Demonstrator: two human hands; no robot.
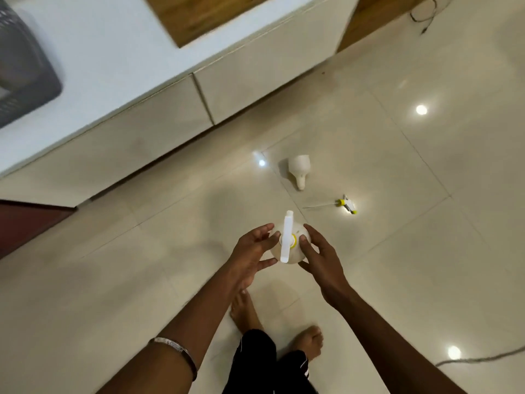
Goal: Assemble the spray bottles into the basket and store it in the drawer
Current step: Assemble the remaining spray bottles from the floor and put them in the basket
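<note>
Both hands, left hand (pixel 254 253) and right hand (pixel 318 258), cradled a round white plastic spray bottle (pixel 277 253) between spread, lightly curled fingers, its head seemingly fitted. Next, probably, the grey slatted plastic basket (pixel 25 66); a second white bottle body (pixel 299 169) and yellow-white trigger head (pixel 347 204) lay unassembled on the tiles.

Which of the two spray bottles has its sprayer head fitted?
The bottle between the left hand and right hand. The floor bottle lies headless; its loose sprayer head lies apart.

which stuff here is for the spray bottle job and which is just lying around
Job: bottle held in both hands; loose bottle and spray head on floor; basket; drawer.
Lying about: cable; cord.
</note>
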